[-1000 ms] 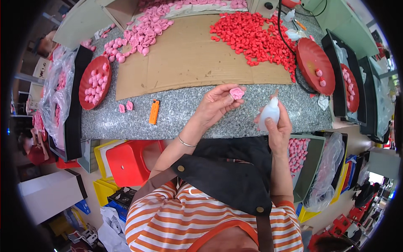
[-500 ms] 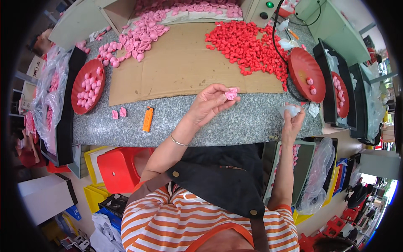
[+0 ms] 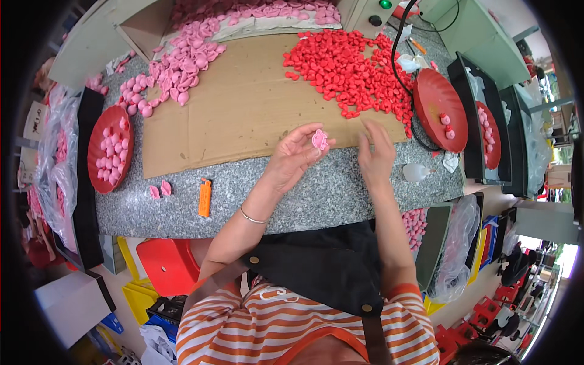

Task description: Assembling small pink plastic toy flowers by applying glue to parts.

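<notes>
At a speckled grey counter (image 3: 292, 210), your left hand (image 3: 289, 161) pinches a pink piece (image 3: 319, 140) above the cardboard (image 3: 243, 97); your right hand (image 3: 375, 156), fingers parted, seems to reach for the red pieces (image 3: 340, 67), a pick-up calling for a fine pinch.

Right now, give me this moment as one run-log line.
left hand: holding pink piece | right hand: open, near red pieces | bottle: on counter

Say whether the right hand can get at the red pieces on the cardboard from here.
Probably yes: the right hand looks empty and is just short of the red pieces, with nothing visible between them; the whitish bottle is off to its right.
</notes>
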{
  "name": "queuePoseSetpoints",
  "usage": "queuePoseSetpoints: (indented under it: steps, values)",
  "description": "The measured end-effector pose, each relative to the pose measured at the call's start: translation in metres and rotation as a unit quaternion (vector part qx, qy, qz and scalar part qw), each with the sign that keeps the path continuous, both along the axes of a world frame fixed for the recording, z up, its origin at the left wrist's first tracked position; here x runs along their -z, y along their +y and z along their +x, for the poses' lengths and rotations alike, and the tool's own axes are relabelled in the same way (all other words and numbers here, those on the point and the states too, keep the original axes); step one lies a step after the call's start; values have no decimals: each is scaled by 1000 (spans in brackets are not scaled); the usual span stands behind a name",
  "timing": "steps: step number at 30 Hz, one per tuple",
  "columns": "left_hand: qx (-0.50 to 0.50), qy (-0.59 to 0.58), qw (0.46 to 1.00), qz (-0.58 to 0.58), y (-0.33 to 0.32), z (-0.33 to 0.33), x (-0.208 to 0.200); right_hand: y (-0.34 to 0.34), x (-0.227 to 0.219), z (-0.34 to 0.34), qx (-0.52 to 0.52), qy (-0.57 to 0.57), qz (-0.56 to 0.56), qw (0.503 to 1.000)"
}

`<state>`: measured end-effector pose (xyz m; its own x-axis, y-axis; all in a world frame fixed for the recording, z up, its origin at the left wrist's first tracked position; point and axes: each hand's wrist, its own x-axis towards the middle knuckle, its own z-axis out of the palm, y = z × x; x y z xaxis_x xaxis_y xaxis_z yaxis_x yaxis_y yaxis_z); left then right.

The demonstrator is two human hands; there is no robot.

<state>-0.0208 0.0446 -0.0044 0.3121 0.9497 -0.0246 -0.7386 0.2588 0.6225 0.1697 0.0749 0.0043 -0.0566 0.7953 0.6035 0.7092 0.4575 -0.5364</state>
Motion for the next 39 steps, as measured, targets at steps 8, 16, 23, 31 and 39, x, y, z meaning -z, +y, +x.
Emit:
queuePoseSetpoints:
  steps: [8,16,23,31,39]
  values:
    - [-16,15,1000,12,0,-5,6,50,13,-2,-36,-160,-43,986]
    - [-65,114,991,28,1,2,12,-30,-10,-8,-112,366,-375,844]
    - [-120,190,973,54,-1,10,12,-38,-12,-21,-162,400,-351,831]
    - [-181,268,944,70,-1,14,2,-35,-5,-27,-162,326,-290,885]
    - [-187,327,920,105,-3,13,6,-33,-2,-31,-168,331,-290,882]
